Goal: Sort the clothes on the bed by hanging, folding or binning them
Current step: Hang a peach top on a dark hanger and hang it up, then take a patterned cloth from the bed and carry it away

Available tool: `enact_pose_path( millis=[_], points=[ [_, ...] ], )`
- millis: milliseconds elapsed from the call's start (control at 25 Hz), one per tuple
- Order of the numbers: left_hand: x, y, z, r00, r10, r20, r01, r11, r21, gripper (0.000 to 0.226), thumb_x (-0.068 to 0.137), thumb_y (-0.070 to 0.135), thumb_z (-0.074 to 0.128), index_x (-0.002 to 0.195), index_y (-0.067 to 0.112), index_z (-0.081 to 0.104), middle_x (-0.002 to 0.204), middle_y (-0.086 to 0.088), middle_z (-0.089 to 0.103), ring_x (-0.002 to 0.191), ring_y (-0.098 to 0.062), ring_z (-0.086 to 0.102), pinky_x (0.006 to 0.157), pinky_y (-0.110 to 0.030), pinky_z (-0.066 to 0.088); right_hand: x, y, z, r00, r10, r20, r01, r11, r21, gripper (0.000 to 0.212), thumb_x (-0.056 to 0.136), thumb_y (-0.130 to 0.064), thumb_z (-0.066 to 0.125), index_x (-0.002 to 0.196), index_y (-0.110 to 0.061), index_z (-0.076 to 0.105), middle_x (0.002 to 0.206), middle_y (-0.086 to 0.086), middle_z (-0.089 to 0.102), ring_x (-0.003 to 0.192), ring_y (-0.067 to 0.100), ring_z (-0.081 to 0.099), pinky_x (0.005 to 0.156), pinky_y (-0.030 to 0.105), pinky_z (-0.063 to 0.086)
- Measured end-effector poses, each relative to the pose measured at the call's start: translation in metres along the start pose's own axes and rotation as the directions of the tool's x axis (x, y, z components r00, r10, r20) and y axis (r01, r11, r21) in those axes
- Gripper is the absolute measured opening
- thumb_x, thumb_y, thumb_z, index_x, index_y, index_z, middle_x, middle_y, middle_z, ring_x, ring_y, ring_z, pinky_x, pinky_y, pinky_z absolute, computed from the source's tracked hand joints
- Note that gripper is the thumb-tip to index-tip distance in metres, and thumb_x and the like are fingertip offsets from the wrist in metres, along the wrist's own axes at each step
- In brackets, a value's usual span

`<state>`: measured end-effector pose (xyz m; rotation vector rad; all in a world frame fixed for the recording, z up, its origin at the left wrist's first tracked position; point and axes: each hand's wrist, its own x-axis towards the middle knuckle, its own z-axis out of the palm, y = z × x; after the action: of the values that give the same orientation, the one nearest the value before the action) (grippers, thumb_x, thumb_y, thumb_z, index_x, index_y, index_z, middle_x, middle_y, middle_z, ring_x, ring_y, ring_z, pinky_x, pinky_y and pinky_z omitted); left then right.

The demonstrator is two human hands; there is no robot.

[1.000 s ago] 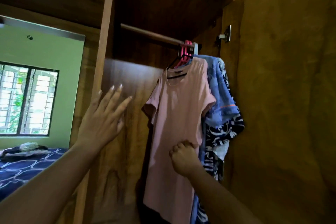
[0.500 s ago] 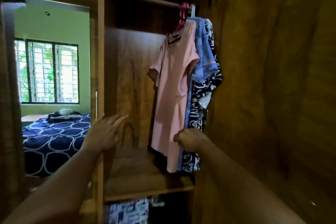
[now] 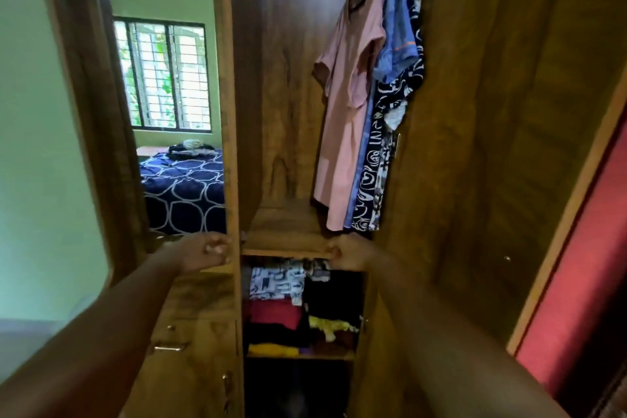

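Inside the wardrobe [image 3: 288, 78] the pink shirt [image 3: 346, 119] hangs straight; left hand [image 3: 203, 253] and right hand [image 3: 349, 253] curl fingers, empty.

My one camera sits on the person's head, close in front of the open wardrobe [image 3: 281, 95], looking forward and down into it.

Hanging clothes [image 3: 347, 112] block the right of the compartment [image 3: 285, 95]; its left half is free.

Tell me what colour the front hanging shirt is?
The hanging short-sleeved shirt is pale pink; head view.
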<state>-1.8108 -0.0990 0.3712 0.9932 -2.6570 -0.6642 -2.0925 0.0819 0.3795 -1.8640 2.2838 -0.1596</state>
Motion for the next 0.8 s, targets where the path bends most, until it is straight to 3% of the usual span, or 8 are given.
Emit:
enact_pose_path(
  millis=[120, 200, 280, 360, 440, 520, 640, 800],
  points=[
    [-0.044, -0.025, -0.018, 0.991, -0.114, -0.072, 0.111, 0.993, -0.051, 0.043, 0.088, 0.038, 0.065, 0.128, 0.025, 0.056, 0.127, -0.004, 0.057, 0.111, -0.019, 0.054, 0.091, -0.031, 0.043, 0.008, -0.031, 0.007, 0.993, -0.042, 0.109, 0.027, 0.991, 0.135, 0.022, 0.086, -0.028, 0.067, 0.103, -0.016, 0.072, 0.1, -0.002, 0.068, 0.092, 0.015, 0.061, 0.084, 0.032, 0.049],
    [-0.069, -0.04, -0.035, 0.986, -0.162, -0.046, 0.162, 0.987, -0.006, 0.05, 0.082, 0.051, 0.066, 0.123, 0.023, 0.06, 0.125, -0.005, 0.06, 0.112, -0.02, 0.055, 0.091, -0.027, 0.043, 0.016, -0.053, 0.009, 0.986, -0.103, 0.13, 0.075, 0.977, 0.201, 0.019, 0.086, -0.024, 0.067, 0.101, -0.013, 0.073, 0.093, -0.003, 0.068, 0.082, 0.012, 0.059, 0.077, 0.029, 0.048],
    [-0.094, -0.053, -0.052, 0.969, -0.245, 0.016, 0.244, 0.969, 0.05, 0.061, 0.071, 0.063, 0.065, 0.115, 0.022, 0.065, 0.115, -0.005, 0.065, 0.102, -0.017, 0.06, 0.078, -0.017, 0.047, 0.024, -0.078, 0.01, 0.975, -0.177, 0.131, 0.146, 0.964, 0.221, 0.02, 0.085, -0.021, 0.068, 0.1, -0.009, 0.073, 0.096, 0.002, 0.069, 0.083, 0.011, 0.057, 0.076, 0.028, 0.047],
    [-0.12, -0.073, -0.064, 0.916, -0.394, 0.081, 0.393, 0.919, 0.023, 0.05, 0.072, 0.058, 0.07, 0.111, 0.026, 0.065, 0.112, -0.004, 0.067, 0.09, -0.016, 0.064, 0.065, -0.02, 0.052, 0.034, -0.109, 0.015, 0.954, -0.251, 0.162, 0.212, 0.951, 0.226, 0.023, 0.083, -0.025, 0.071, 0.098, -0.007, 0.073, 0.095, 0.005, 0.07, 0.085, 0.014, 0.058, 0.078, 0.03, 0.047],
    [-0.147, -0.09, -0.074, 0.855, -0.509, 0.099, 0.512, 0.859, -0.008, 0.041, 0.08, 0.047, 0.071, 0.116, 0.028, 0.061, 0.111, 0.001, 0.066, 0.082, -0.015, 0.065, 0.059, -0.022, 0.048, 0.045, -0.145, 0.019, 0.926, -0.32, 0.201, 0.283, 0.939, 0.195, 0.018, 0.082, -0.032, 0.073, 0.088, -0.015, 0.073, 0.092, 0.001, 0.069, 0.084, 0.013, 0.06, 0.077, 0.027, 0.046],
    [-0.176, -0.104, -0.086, 0.824, -0.564, 0.059, 0.565, 0.825, -0.009, 0.04, 0.084, 0.043, 0.069, 0.119, 0.029, 0.058, 0.114, 0.003, 0.065, 0.087, -0.016, 0.066, 0.064, -0.022, 0.047, 0.052, -0.185, 0.023, 0.909, -0.353, 0.222, 0.327, 0.933, 0.149, 0.016, 0.082, -0.041, 0.071, 0.088, -0.026, 0.069, 0.095, -0.008, 0.065, 0.091, 0.008, 0.057, 0.082, 0.023, 0.043],
    [-0.22, -0.125, -0.101, 0.796, -0.605, 0.022, 0.605, 0.796, -0.015, 0.042, 0.085, 0.042, 0.068, 0.123, 0.027, 0.058, 0.115, 0.001, 0.065, 0.089, -0.017, 0.067, 0.067, -0.024, 0.048, 0.062, -0.247, 0.032, 0.871, -0.435, 0.23, 0.417, 0.9, 0.123, 0.031, 0.081, -0.043, 0.071, 0.107, -0.026, 0.069, 0.108, -0.007, 0.062, 0.105, 0.012, 0.056, 0.094, 0.028, 0.042],
    [-0.285, -0.165, -0.122, 0.76, -0.647, -0.055, 0.645, 0.762, -0.056, 0.041, 0.085, 0.041, 0.069, 0.121, 0.025, 0.06, 0.108, -0.001, 0.068, 0.088, -0.015, 0.069, 0.066, -0.025, 0.049, 0.076, -0.335, 0.045, 0.811, -0.538, 0.232, 0.542, 0.839, 0.052, 0.034, 0.079, -0.047, 0.069, 0.109, -0.031, 0.069, 0.113, -0.006, 0.064, 0.106, 0.016, 0.059, 0.098, 0.035, 0.045]
  ],
)
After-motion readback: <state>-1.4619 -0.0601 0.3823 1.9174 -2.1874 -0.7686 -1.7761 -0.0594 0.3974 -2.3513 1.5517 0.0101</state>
